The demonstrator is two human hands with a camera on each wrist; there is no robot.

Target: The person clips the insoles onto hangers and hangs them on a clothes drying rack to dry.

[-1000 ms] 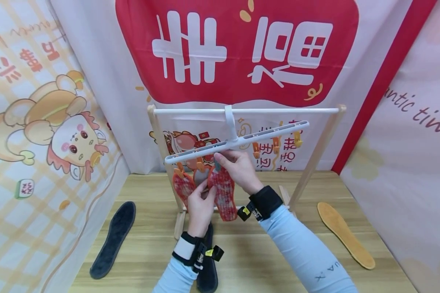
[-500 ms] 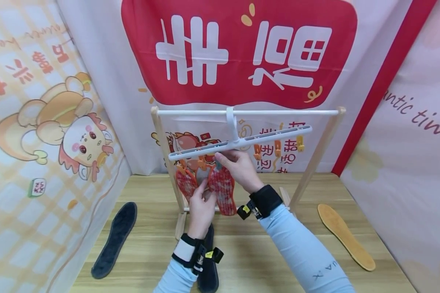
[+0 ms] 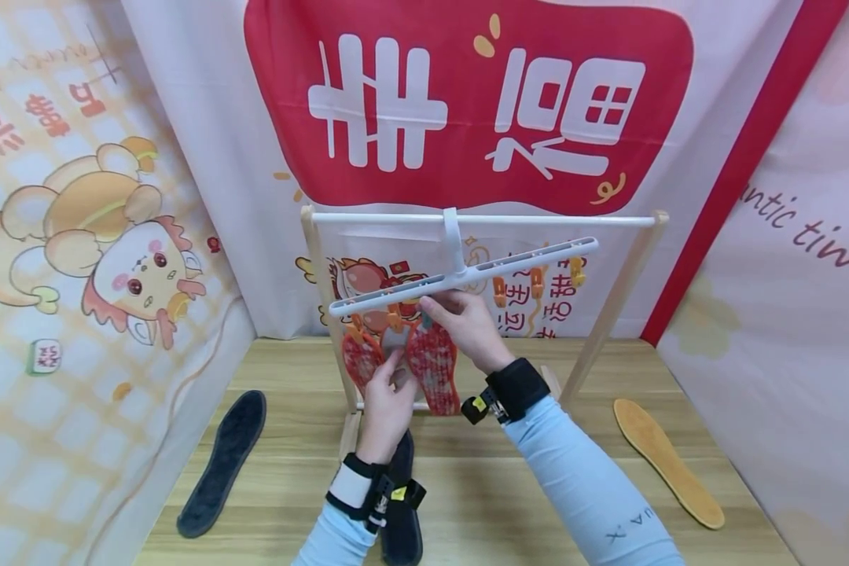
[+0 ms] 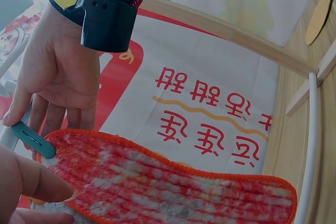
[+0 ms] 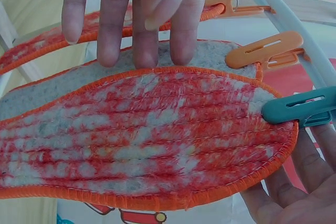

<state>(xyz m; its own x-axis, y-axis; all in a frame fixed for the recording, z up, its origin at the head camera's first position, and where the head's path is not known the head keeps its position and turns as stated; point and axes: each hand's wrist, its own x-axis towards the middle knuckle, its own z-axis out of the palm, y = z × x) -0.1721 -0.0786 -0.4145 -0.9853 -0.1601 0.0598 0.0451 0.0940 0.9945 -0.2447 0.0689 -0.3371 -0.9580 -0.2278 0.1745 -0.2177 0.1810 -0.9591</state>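
Note:
In the head view, my right hand (image 3: 467, 326) is just under the white hanger (image 3: 460, 277), pinching a teal clip (image 5: 291, 109) between thumb and fingers. The clip bites the end of a red-and-white quilted insole (image 3: 433, 369) with orange edging. Beside it, my left hand (image 3: 385, 405) has its fingers extended; in the right wrist view their tips lie against a grey insole (image 5: 79, 82) just behind the front one. An orange clip (image 5: 265, 51) holds that grey insole, and another red insole (image 3: 361, 358) hangs farther left from its own orange clip.
The hanger hooks over the white rail (image 3: 552, 221) of a wooden-legged rack (image 3: 611, 314). More clips, such as a yellow one (image 3: 577, 271), hang at its right. Dark insoles (image 3: 222, 464) (image 3: 401, 527) and a tan insole (image 3: 668, 464) lie on the wooden tabletop (image 3: 509, 495).
My left thumb has come off the front insole and moved left, before the grey one. The front insole's lower end sits slightly higher. My right hand stays at the teal clip.

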